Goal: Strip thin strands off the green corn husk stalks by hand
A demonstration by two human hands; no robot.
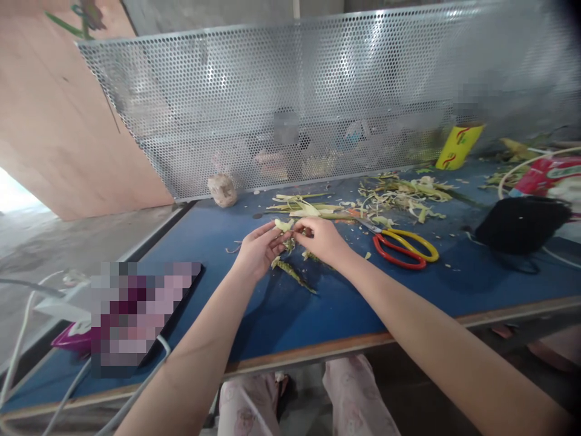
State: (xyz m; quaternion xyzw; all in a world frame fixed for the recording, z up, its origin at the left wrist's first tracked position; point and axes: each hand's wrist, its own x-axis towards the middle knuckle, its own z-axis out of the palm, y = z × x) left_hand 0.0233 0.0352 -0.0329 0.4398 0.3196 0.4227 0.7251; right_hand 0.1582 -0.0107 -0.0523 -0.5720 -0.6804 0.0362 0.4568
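Note:
My left hand (258, 253) is closed around a small pale green plant piece (284, 225) over the middle of the blue table. Against the same piece, my right hand (321, 240) pinches with thumb and forefinger; the fingers partly hide what lies between them. Just below the hands, a short scaly green plant stub (296, 278) lies on the tabletop. Long pale leaf strips (313, 209) are spread behind my fingers. To the right of my right hand rest scissors with one red and one yellow handle (417, 240), their blades pointing toward the strips.
A heap of plant scraps (408, 195) lies behind the scissors. A perforated metal panel (290, 85) borders the blue table (267, 327) at the back. A yellow roll (459, 147) and black pouch (521, 225) stand right. Left are a tablet-like device (181, 303), cables and a wrapped lump (222, 190).

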